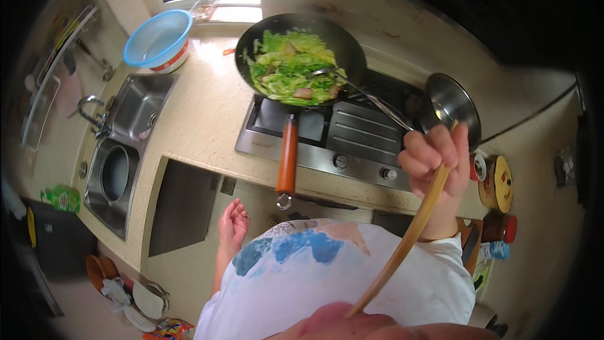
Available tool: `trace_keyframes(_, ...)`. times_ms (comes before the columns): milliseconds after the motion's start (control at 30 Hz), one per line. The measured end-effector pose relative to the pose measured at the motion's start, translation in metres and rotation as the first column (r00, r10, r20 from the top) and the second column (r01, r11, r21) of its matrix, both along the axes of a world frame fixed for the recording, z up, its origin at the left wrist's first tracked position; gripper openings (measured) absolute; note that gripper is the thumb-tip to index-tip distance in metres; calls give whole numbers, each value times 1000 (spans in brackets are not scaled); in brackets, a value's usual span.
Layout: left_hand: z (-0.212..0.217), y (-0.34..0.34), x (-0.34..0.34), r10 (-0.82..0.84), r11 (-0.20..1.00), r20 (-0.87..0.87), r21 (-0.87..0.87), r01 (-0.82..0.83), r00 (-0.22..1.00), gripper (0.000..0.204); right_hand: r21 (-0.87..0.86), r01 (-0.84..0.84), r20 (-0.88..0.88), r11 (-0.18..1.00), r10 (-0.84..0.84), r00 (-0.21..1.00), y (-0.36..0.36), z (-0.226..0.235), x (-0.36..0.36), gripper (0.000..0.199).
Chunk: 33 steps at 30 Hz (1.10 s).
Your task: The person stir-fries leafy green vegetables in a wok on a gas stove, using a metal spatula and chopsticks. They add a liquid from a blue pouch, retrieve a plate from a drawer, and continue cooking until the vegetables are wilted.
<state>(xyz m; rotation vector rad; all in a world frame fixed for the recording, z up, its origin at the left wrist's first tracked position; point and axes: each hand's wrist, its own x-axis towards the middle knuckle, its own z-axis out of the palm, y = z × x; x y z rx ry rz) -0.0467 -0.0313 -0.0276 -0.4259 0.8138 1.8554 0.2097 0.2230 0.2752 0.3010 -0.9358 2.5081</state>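
Observation:
My right hand [437, 157] is closed round long wooden chopsticks [412, 230], their thin end pointing back at me by the lower edge. A metal spatula [380, 102] leans from the wok with its head in the food. Its handle meets my right fingers; whether they grip it too, I cannot tell. On the stove, the black wok [354, 50] holds chopped green leafy vegetable [286, 66] with pale brown pieces. The wok's wooden handle [287, 154] juts toward me over the counter edge. My left hand [234, 221] hangs below the counter, loosely curled, nothing in it.
A steel bowl [464, 97] stands tilted right of the stove [302, 145]. Jars and a round yellow tin [500, 184] are farther right. At left, a blue basin [132, 50] sits behind a double sink [168, 85] with a pot [116, 173] in it.

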Motion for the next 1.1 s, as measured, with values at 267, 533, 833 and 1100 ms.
trace_keyframes(267, 8, 21, 24, -67, 998, -13, -9, 67, 998, 21, -372, 30, 101, 928, 8, 995, 3, -52, 39, 39)
trace_keyframes(533, 10, 29, 46, -84, 996, -46, 23, 86, 995, 21, -547, 367, 298, 752, -235, 925, 13, -112, 89, 30)
trace_keyframes(833, 13, 39, 68, -140, 990, -40, 12, 141, 989, 20, -516, 413, 367, 751, -242, 898, 25, -132, 101, 27)
trace_keyframes(1100, 15, 34, 68, -106, 994, -60, -6, 106, 993, 19, -501, 592, 463, 631, -382, 800, 43, -176, 109, 23)
